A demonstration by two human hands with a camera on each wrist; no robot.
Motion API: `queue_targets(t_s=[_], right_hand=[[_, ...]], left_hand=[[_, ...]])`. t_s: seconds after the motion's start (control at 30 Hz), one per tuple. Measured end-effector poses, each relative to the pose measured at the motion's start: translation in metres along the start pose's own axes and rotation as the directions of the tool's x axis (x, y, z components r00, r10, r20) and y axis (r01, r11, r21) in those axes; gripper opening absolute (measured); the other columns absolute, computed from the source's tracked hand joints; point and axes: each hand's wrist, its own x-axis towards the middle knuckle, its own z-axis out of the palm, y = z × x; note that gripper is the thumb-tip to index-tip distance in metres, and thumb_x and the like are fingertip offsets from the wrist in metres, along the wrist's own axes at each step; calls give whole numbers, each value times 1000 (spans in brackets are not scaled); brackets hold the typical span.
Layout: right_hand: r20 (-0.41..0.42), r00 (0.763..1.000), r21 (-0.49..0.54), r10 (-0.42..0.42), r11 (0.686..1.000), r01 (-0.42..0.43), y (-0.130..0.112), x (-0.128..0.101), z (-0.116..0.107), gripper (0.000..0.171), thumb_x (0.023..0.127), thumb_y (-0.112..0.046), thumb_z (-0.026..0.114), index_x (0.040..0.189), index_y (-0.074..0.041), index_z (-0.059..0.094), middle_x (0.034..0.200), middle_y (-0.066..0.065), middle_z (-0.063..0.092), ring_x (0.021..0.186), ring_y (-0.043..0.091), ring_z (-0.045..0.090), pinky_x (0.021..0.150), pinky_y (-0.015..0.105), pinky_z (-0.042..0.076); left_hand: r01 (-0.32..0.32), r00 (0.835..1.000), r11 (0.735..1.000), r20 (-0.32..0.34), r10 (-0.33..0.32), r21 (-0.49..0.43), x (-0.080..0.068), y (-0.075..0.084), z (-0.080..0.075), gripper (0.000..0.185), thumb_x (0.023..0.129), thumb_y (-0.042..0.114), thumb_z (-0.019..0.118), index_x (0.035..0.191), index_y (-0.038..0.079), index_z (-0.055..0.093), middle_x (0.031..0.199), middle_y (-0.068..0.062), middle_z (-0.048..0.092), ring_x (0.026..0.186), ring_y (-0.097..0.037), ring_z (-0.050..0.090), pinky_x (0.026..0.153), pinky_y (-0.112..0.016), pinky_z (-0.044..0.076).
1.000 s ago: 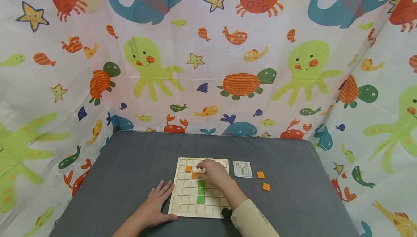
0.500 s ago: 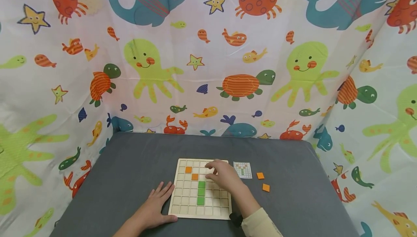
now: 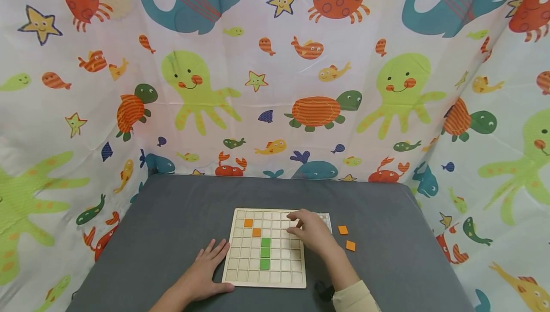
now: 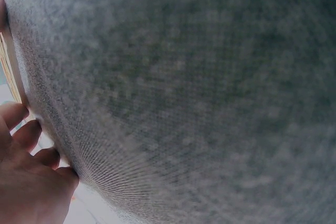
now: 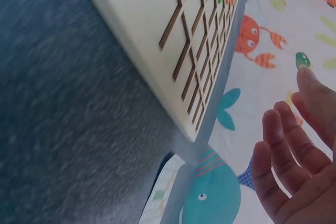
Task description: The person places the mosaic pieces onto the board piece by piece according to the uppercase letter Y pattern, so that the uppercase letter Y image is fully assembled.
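Sea-creature curtains surround the grey table (image 3: pixel 172 216). Her left hand (image 3: pixel 206 269) lies flat, steadying the wooden grid board (image 3: pixel 240 264); the right hand (image 3: pixel 311 231), fingers loose and empty, hovers over its far corner. Two orange and three green tiles (image 3: pixel 265 253) are placed; two orange tiles (image 3: pixel 346 238) wait beside.

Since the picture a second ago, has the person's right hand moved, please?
Yes. The right hand has shifted right across the pale wooden grid board, from above the orange tile to the board's right edge.
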Motion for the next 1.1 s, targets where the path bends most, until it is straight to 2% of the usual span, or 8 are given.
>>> queue_targets(t_s=[0.2, 0.33, 0.5, 0.67, 0.83, 1.0, 1.1], right_hand=[[-10, 1000, -1, 13, 1000, -13, 10, -10, -5, 35, 81, -27, 76, 114, -18, 68, 99, 1, 67, 75, 7, 55, 61, 25, 45], [-28, 999, 19, 46, 999, -45, 16, -15, -10, 36, 80, -25, 77, 114, -16, 68, 102, 1, 67, 77, 8, 57, 59, 24, 45], [-58, 993, 52, 101, 994, -98, 25, -23, -13, 39, 78, -22, 79, 114, -16, 68, 107, 0, 67, 81, 10, 59, 62, 24, 49], [-100, 989, 81, 111, 991, -103, 37, -31, -18, 40, 75, -21, 81, 113, -19, 69, 106, -3, 68, 78, 7, 61, 64, 25, 50], [-121, 977, 97, 175, 982, -163, 47, -38, -27, 42, 73, -22, 82, 113, -20, 70, 105, -5, 69, 79, 7, 61, 66, 26, 50], [-118, 962, 93, 245, 968, -235, 57, -44, -33, 44, 74, -22, 81, 116, -20, 68, 106, -2, 68, 84, 13, 62, 67, 28, 50], [-124, 958, 82, 259, 965, -250, 66, -49, -36, 44, 74, -22, 82, 116, -20, 67, 107, -1, 67, 85, 14, 62, 70, 30, 52]], left_hand=[[5, 1000, 1000, 8, -5, 6, 0, 1, -1, 113, 65, 80, 60, 153, 20, 21, 159, -5, 20, 146, -38, 8, 110, -66, 14], [9, 1000, 1000, 13, -9, 13, 0, 1, -1, 114, 64, 82, 58, 153, 21, 20, 159, -5, 20, 146, -38, 8, 110, -66, 14], [11, 1000, 1000, 18, -12, 7, 0, 2, -3, 114, 65, 82, 58, 153, 20, 21, 159, -5, 20, 146, -39, 8, 109, -66, 14], [9, 1000, 1000, 13, -9, 11, 0, 2, -3, 114, 65, 81, 58, 153, 20, 21, 159, -5, 20, 146, -39, 8, 109, -66, 14], [6, 1000, 1000, 14, -6, 3, -2, 2, -3, 113, 66, 81, 58, 153, 20, 20, 159, -5, 19, 146, -39, 8, 109, -67, 14], [12, 1000, 1000, 20, -12, 1, -1, 3, -4, 113, 66, 80, 59, 153, 20, 21, 159, -5, 19, 146, -39, 7, 110, -66, 13], [14, 1000, 1000, 17, -14, 7, -1, 3, -4, 113, 65, 81, 59, 153, 20, 21, 159, -5, 20, 146, -39, 8, 109, -66, 14]])
